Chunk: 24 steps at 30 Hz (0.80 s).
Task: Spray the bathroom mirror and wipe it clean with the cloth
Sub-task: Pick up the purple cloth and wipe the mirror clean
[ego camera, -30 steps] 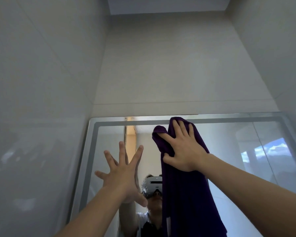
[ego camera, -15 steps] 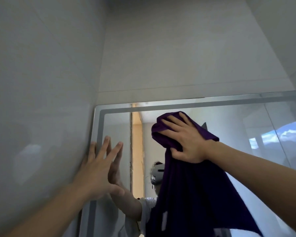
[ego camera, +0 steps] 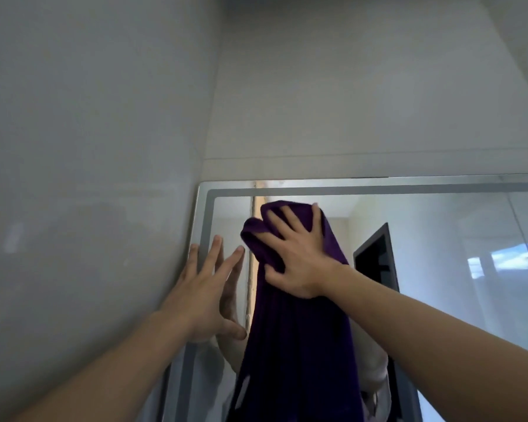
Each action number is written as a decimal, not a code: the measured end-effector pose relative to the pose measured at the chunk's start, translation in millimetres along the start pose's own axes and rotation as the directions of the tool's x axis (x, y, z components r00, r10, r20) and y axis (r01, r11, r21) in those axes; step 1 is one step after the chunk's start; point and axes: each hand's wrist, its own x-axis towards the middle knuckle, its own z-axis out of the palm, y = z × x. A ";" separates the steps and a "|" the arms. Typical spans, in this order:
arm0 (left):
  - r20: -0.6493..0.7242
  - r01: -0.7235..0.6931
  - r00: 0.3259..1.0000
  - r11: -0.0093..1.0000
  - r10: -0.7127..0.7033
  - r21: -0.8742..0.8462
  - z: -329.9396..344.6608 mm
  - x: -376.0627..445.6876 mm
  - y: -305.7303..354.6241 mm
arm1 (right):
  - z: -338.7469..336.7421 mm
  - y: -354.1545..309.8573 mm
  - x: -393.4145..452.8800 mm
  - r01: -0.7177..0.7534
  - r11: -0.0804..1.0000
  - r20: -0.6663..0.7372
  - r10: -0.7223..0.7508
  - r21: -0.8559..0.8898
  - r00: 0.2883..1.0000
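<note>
Purple terry cloth (ego camera: 290,345) hung against the frosted-bordered wall mirror (ego camera: 439,239) near its top-left corner, pressed flat by the right hand's (ego camera: 296,260) spread fingers. The left hand (ego camera: 205,296), fingers straight, rested on the mirror's left edge beside the grey tiled wall (ego camera: 89,147); bare glass stretched rightward.

Cloth (ego camera: 296,345) hides reflection — mirror (ego camera: 439,239) cropped right.

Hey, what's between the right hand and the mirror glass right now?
The purple cloth. In the head view the right hand presses its bunched top against the mirror, and the rest hangs down below.
</note>
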 end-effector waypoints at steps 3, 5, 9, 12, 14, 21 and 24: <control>0.000 -0.005 1.000 1.000 0.005 0.005 1.8 1.1 1.5 | 7.1 17.7 -14.1 0.096 0.993 -0.003 -0.096 0.065 0.995; -0.005 -0.012 1.000 1.000 0.012 0.010 2.5 1.2 1.8 | 1.2 34.6 -12.0 0.056 0.996 0.010 -0.057 0.067 0.998; 0.005 0.000 1.000 1.000 0.000 -0.006 4.3 2.1 0.4 | -18.5 43.0 22.3 -0.116 0.993 0.009 0.116 -0.008 0.993; -0.006 -0.010 1.000 1.000 0.010 -0.026 5.2 4.0 0.4 | -23.0 31.8 48.1 -0.168 0.985 -0.015 0.167 -0.049 0.986; -0.007 -0.016 1.000 0.999 0.016 -0.035 5.4 4.3 -1.7 | -20.5 20.0 53.8 -0.171 0.984 -0.032 0.170 -0.046 0.985; -0.017 -0.021 1.000 0.996 0.020 -0.081 2.3 4.8 -7.1 | 5.8 -13.5 10.0 0.120 0.979 -0.068 -0.110 0.165 0.992; -0.001 0.003 1.000 0.996 -0.003 -0.090 3.8 1.4 -2.5 | 2.8 7.2 -1.4 0.067 0.980 -0.095 -0.050 0.186 0.994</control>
